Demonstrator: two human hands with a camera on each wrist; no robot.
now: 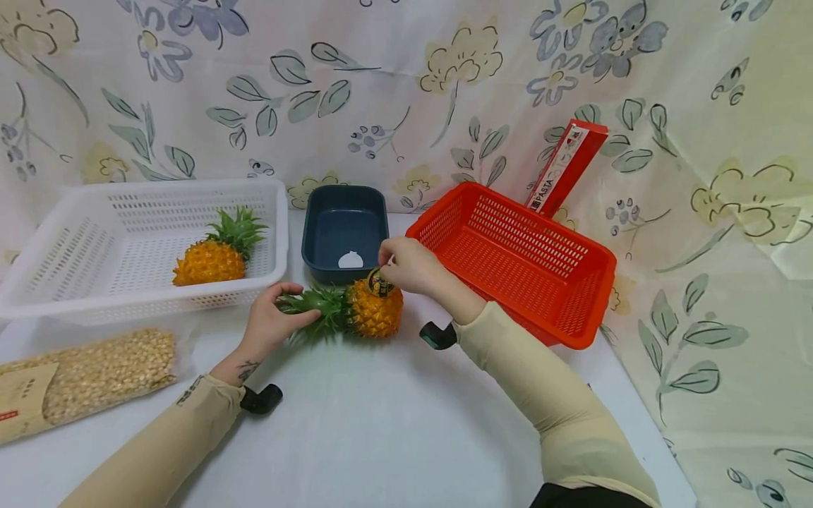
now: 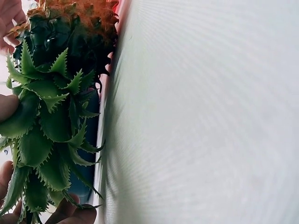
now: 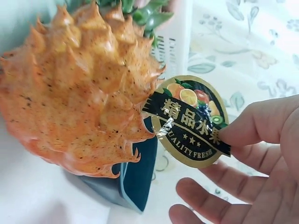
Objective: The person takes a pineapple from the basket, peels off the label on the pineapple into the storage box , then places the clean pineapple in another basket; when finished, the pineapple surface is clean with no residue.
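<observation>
An orange toy-like pineapple (image 1: 375, 314) with a green leafy crown (image 1: 324, 308) lies on its side on the white table. My left hand (image 1: 269, 321) holds it by the crown, thumb and fingers around the leaves in the left wrist view. Between thumb and forefinger, my right hand (image 1: 413, 267) pinches the edge of a round black-and-gold fruit sticker (image 3: 189, 121). The sticker's other edge meets the fruit's spiky side (image 3: 84, 98), and its printed face shows fruit pictures and "QUALITY FRESH".
Behind the fruit stands a dark blue tub (image 1: 345, 212) with a white piece (image 1: 351, 260) inside. A white basket (image 1: 267, 204) at left holds another pineapple (image 1: 212, 261). The red basket (image 1: 546, 282) is at right, a red pasta box (image 1: 565, 168) behind it. A bag of grains (image 1: 108, 374) lies front left.
</observation>
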